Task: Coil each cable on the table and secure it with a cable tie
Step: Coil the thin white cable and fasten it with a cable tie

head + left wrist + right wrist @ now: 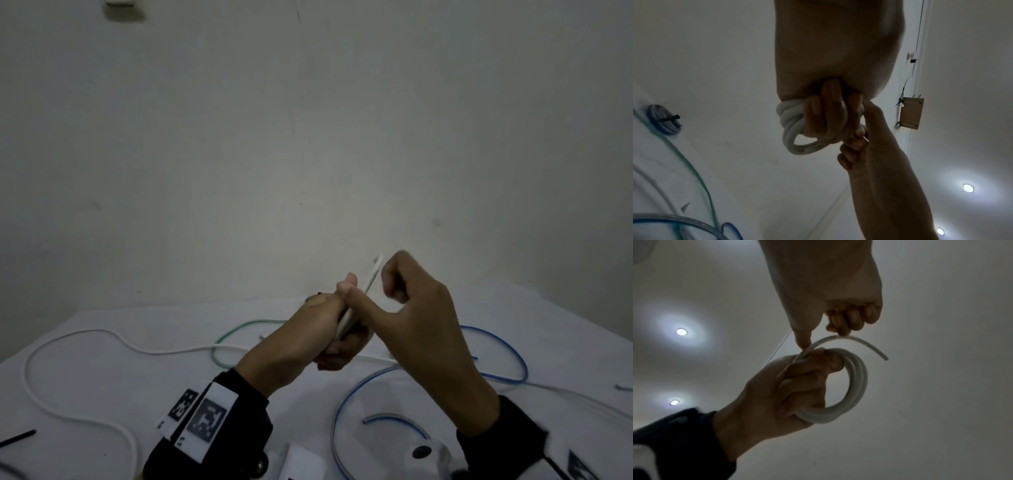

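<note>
My left hand (308, 332) grips a small coil of white cable (856, 386) in its curled fingers, raised above the table. The coil's loose end (863, 343) arcs free over the top. My right hand (407, 301) is right beside it, its straight thumb (802, 339) pressing on that loose end where it leaves the coil, the other fingers curled on nothing. In the left wrist view the white coil (791, 128) bulges out from under my left fingers (824, 116), with the right hand (857, 142) against them.
On the white table (191, 383) lie a long white cable (78, 334), a green cable (239, 329), blue cables (346, 401) and a black cable tie (19, 438). A blue coil with a black tie round it (663, 121) lies further off.
</note>
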